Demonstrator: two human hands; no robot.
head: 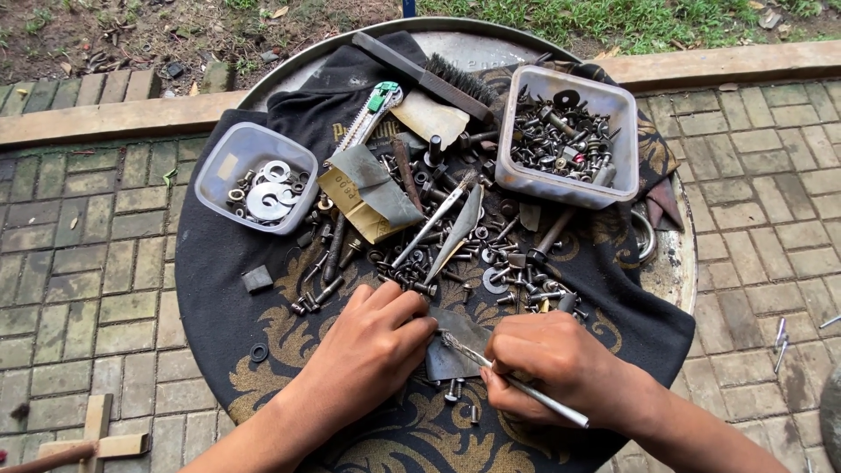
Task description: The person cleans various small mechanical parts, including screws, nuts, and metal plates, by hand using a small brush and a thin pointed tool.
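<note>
our right hand [561, 363] is clamped on a small brush [517, 384], its bristles on a grey metal piece [460, 343] that our left hand [372, 346] pins to the table [670, 263]. risk: a slip sends the loose screws [491, 263] just beyond rolling off the black cloth [228, 298].

Crowded ahead, open near the hands

Loose bolts [491, 263] and two tubs [256, 177] [568, 136] block the far cloth [228, 289]; the near left cloth beside the left hand [372, 346] lies mostly bare.
</note>
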